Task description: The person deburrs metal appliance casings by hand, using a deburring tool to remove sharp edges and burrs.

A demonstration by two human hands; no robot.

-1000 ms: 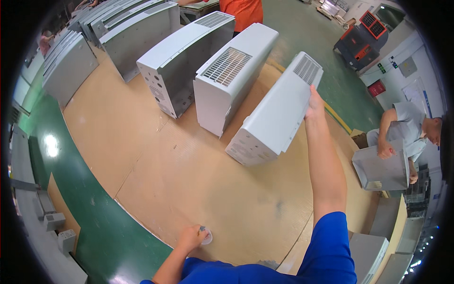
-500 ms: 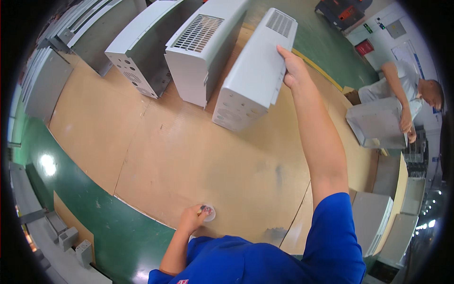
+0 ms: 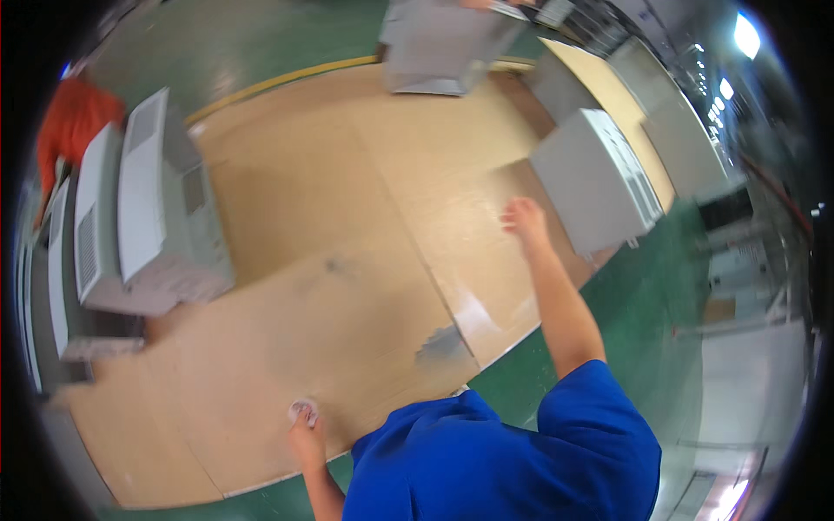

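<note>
Gleaming tan tabletop point(image 3: 347, 208), green floor point(image 3: 625, 286), left fingers point(image 3: 312, 426) clamped on cup point(image 3: 302, 405), right fingers point(image 3: 515, 215) apart.

Wearer's left hand point(image 3: 307, 445): one; right hand point(image 3: 527, 222): one. Small round container point(image 3: 303, 408): one. Left-side casings point(image 3: 143, 204): at least three. Orange-clothed co-worker point(image 3: 80, 120): one. Counter point(image 3: 347, 300): one. Right-side casings point(image 3: 575, 178): exact count unclear.
</note>
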